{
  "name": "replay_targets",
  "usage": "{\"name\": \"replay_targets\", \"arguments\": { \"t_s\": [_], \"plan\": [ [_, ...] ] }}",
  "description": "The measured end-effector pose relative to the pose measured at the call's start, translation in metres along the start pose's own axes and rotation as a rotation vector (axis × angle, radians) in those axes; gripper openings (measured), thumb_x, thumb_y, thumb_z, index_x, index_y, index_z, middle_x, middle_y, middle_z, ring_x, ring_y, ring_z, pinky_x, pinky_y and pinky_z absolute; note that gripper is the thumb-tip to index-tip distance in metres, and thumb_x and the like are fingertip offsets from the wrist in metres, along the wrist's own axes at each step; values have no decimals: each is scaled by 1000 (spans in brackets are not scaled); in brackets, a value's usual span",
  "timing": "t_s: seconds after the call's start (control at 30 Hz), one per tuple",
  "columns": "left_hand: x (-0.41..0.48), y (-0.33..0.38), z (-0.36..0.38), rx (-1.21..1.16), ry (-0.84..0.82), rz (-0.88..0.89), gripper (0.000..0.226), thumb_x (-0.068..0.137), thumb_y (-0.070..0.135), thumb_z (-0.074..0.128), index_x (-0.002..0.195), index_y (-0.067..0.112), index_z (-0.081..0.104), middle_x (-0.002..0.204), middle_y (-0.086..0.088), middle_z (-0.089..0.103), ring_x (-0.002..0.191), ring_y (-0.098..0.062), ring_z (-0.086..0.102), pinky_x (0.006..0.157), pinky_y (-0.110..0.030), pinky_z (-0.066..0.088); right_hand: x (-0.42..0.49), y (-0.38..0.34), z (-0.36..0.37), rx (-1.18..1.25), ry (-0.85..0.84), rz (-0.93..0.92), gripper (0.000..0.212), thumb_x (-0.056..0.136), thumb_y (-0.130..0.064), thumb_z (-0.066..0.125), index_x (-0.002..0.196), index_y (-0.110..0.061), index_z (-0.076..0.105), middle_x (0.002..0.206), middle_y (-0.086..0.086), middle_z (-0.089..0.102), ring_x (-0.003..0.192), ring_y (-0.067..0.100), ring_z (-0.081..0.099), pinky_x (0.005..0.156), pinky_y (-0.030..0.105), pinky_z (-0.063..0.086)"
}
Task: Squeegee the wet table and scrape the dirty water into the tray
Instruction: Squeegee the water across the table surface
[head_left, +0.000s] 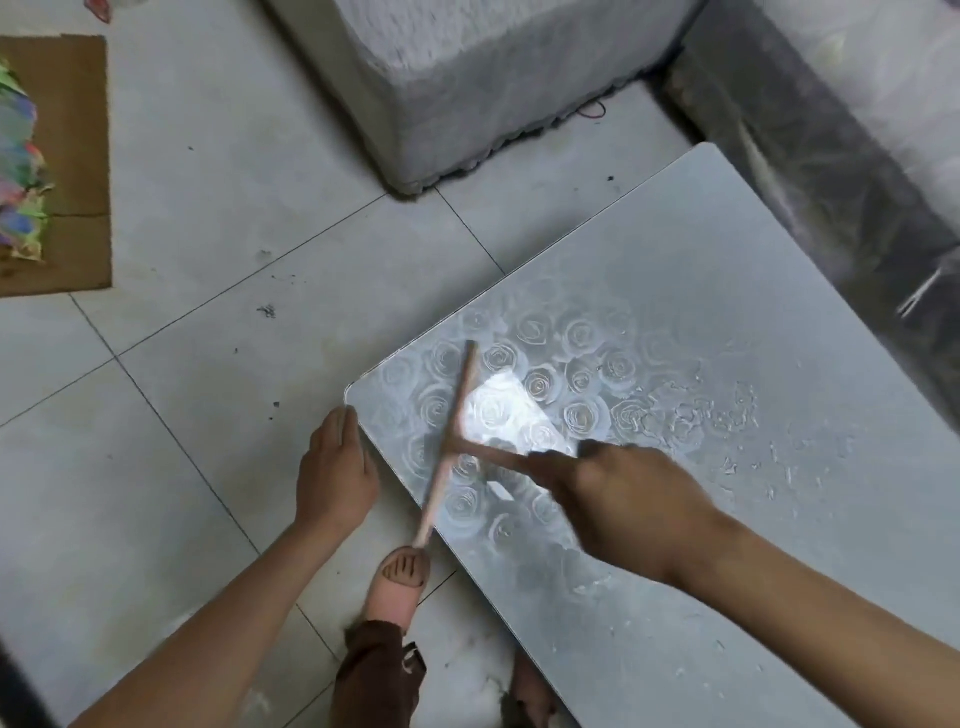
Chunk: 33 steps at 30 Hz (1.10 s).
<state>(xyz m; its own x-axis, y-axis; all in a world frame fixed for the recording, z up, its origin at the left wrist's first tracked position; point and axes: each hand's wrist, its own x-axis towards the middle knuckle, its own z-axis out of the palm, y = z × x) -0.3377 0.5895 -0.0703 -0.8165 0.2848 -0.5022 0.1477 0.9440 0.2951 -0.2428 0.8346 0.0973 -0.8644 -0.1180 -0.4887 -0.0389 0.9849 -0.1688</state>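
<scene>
pale tiled floor (208, 182), grey block (467, 78), cardboard (78, 130)

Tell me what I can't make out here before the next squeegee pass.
Tray: nowhere in the head view; its place is unknown.
Squeegee blade: motion-blurred, so contact with the table is unclear.
Right hand: blurred; its back hides the fingers round the handle.
Table's near end: cut off by the bottom and right frame edges, partly under the right forearm.
Left hand: palm faces away; anything beneath it is hidden.
</scene>
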Motion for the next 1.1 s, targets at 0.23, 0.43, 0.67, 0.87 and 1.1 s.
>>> {"name": "replay_targets", "arguments": {
  "t_s": [0.23, 0.43, 0.67, 0.87, 1.1],
  "plan": [
    [25, -21, -22, 90, -38, 26, 69, 86, 3, 51, 148, 4, 23, 155, -17, 20, 138, -35, 26, 101, -44, 37, 76, -22, 10, 10, -103, 21, 47, 92, -20, 44, 137, -32, 39, 98, 9, 57, 88, 33, 60, 61, 32, 34],
    [33, -15, -30, 190, -90, 188, 67, 87, 2, 48, 149, 5, 24, 159, -12, 11, 141, -31, 22, 108, -37, 30, -23, 56, 36, 202, -158, 321, 27, 99, -43, 34, 123, -34, 46, 92, 1, 65, 85, 25, 62, 70, 37, 51],
    [32, 39, -31, 309, -161, 370, 60, 92, 10, 41, 150, 11, 24, 160, -7, 2, 145, -24, 11, 115, -30, 20, -76, 70, 34, 161, -212, 467, 31, 100, -46, 26, 119, -31, 46, 94, 1, 64, 84, 24, 62, 64, 33, 45],
    [36, 79, -24, 389, -168, 482, 57, 93, 14, 41, 148, 12, 27, 160, -2, 10, 145, -19, 15, 114, -28, 18, -8, 78, 3, 125, -20, 350, 26, 99, -34, 36, 118, -23, 50, 94, 11, 63, 82, 34, 61, 67, 37, 49],
    [30, 113, -2, 477, -190, 561, 59, 91, 14, 40, 148, 8, 27, 158, -5, 19, 144, -19, 21, 115, -29, 19, -67, 105, 59, 324, -24, 545, 23, 98, -31, 42, 119, -24, 47, 96, 14, 65, 84, 35, 62, 65, 36, 48]
  ]
}}
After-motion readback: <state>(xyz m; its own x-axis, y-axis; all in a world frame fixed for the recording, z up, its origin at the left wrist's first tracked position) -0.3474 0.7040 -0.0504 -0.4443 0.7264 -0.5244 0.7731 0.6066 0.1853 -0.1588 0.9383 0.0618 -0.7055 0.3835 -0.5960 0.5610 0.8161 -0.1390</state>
